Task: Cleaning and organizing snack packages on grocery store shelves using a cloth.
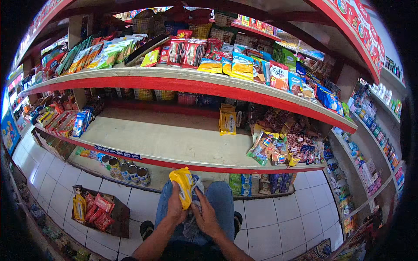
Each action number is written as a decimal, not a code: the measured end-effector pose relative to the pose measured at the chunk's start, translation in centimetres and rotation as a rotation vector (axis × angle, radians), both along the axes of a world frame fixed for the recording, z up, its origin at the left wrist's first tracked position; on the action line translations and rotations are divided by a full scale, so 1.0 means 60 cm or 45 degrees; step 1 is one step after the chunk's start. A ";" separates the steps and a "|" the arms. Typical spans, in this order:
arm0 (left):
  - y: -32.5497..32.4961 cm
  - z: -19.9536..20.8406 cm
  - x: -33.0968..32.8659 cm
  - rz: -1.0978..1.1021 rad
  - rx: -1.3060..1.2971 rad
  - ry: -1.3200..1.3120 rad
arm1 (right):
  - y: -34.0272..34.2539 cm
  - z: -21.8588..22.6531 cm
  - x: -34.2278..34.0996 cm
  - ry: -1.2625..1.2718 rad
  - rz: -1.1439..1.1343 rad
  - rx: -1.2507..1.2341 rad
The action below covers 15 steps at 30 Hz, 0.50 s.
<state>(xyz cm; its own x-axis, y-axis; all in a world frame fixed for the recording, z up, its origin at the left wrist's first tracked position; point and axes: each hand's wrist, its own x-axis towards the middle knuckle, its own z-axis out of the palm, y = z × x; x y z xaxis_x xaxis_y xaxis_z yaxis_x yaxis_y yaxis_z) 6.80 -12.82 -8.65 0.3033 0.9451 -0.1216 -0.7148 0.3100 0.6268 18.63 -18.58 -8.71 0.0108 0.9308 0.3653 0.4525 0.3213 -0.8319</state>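
as the left grip point(175, 208) clamps a glossy yellow plastic packet point(181, 186), the right grip point(205, 215) holds crumpled grey cloth point(190, 227) just beside it. the packet's long axis points forward from the nearer left grip.

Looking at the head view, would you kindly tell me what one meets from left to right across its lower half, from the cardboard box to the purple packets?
Cardboard box, left shoe, held yellow packet, right hand, right shoe, purple packets on the bottom shelf.
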 end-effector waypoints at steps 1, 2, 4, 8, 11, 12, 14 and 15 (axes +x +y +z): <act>-0.003 -0.003 0.001 0.000 -0.004 0.002 | -0.006 0.002 -0.003 -0.029 0.009 -0.021; -0.006 -0.007 0.003 -0.019 0.022 0.021 | 0.001 -0.004 0.002 -0.027 0.007 -0.025; -0.015 -0.008 0.007 -0.034 0.041 0.042 | 0.028 -0.017 0.020 0.047 -0.148 0.175; -0.025 0.002 0.005 -0.185 0.166 0.148 | 0.042 0.026 0.049 0.401 -0.146 -0.160; -0.008 -0.015 -0.008 -0.147 0.212 0.174 | 0.031 0.035 0.045 0.351 -0.189 -0.051; -0.002 -0.021 -0.008 0.017 0.266 0.381 | 0.032 0.023 0.049 0.337 -0.252 -0.069; -0.008 0.012 -0.004 0.228 0.320 0.556 | 0.027 0.037 0.041 0.263 -0.312 -0.027; -0.008 0.003 0.005 0.222 0.301 0.557 | 0.022 0.041 0.034 0.194 -0.374 0.042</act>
